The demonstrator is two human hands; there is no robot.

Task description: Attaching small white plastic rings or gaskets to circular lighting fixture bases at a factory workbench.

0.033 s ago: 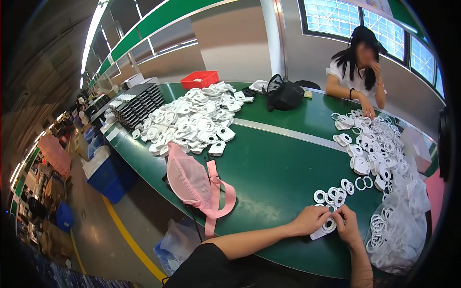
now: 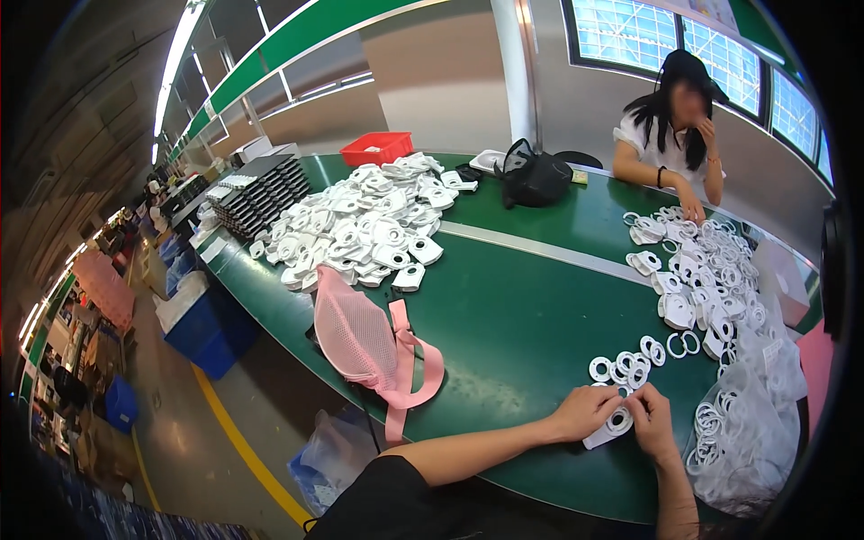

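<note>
Gleaming white ring-shaped plastic part [image 2: 616, 424]

Table [image 2: 531, 306] smooth green, slight sheen, white plastic part [image 2: 610, 427] glossy in both hands, white plastic rings [image 2: 630, 367] beside it, pink mesh cloth bag [image 2: 360, 337], clear plastic film bag [image 2: 747, 432].

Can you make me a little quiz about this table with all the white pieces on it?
1. True or false: both hands, left hand and right hand, touch the same white part.
2. What lies on the near-left table edge? A) pink mesh bag B) yellow helmet C) blue ball
3. Fill in: the red bin stands at the table's ___ end, beyond the big white pile.

Key: 1 true; 2 A; 3 far
</note>
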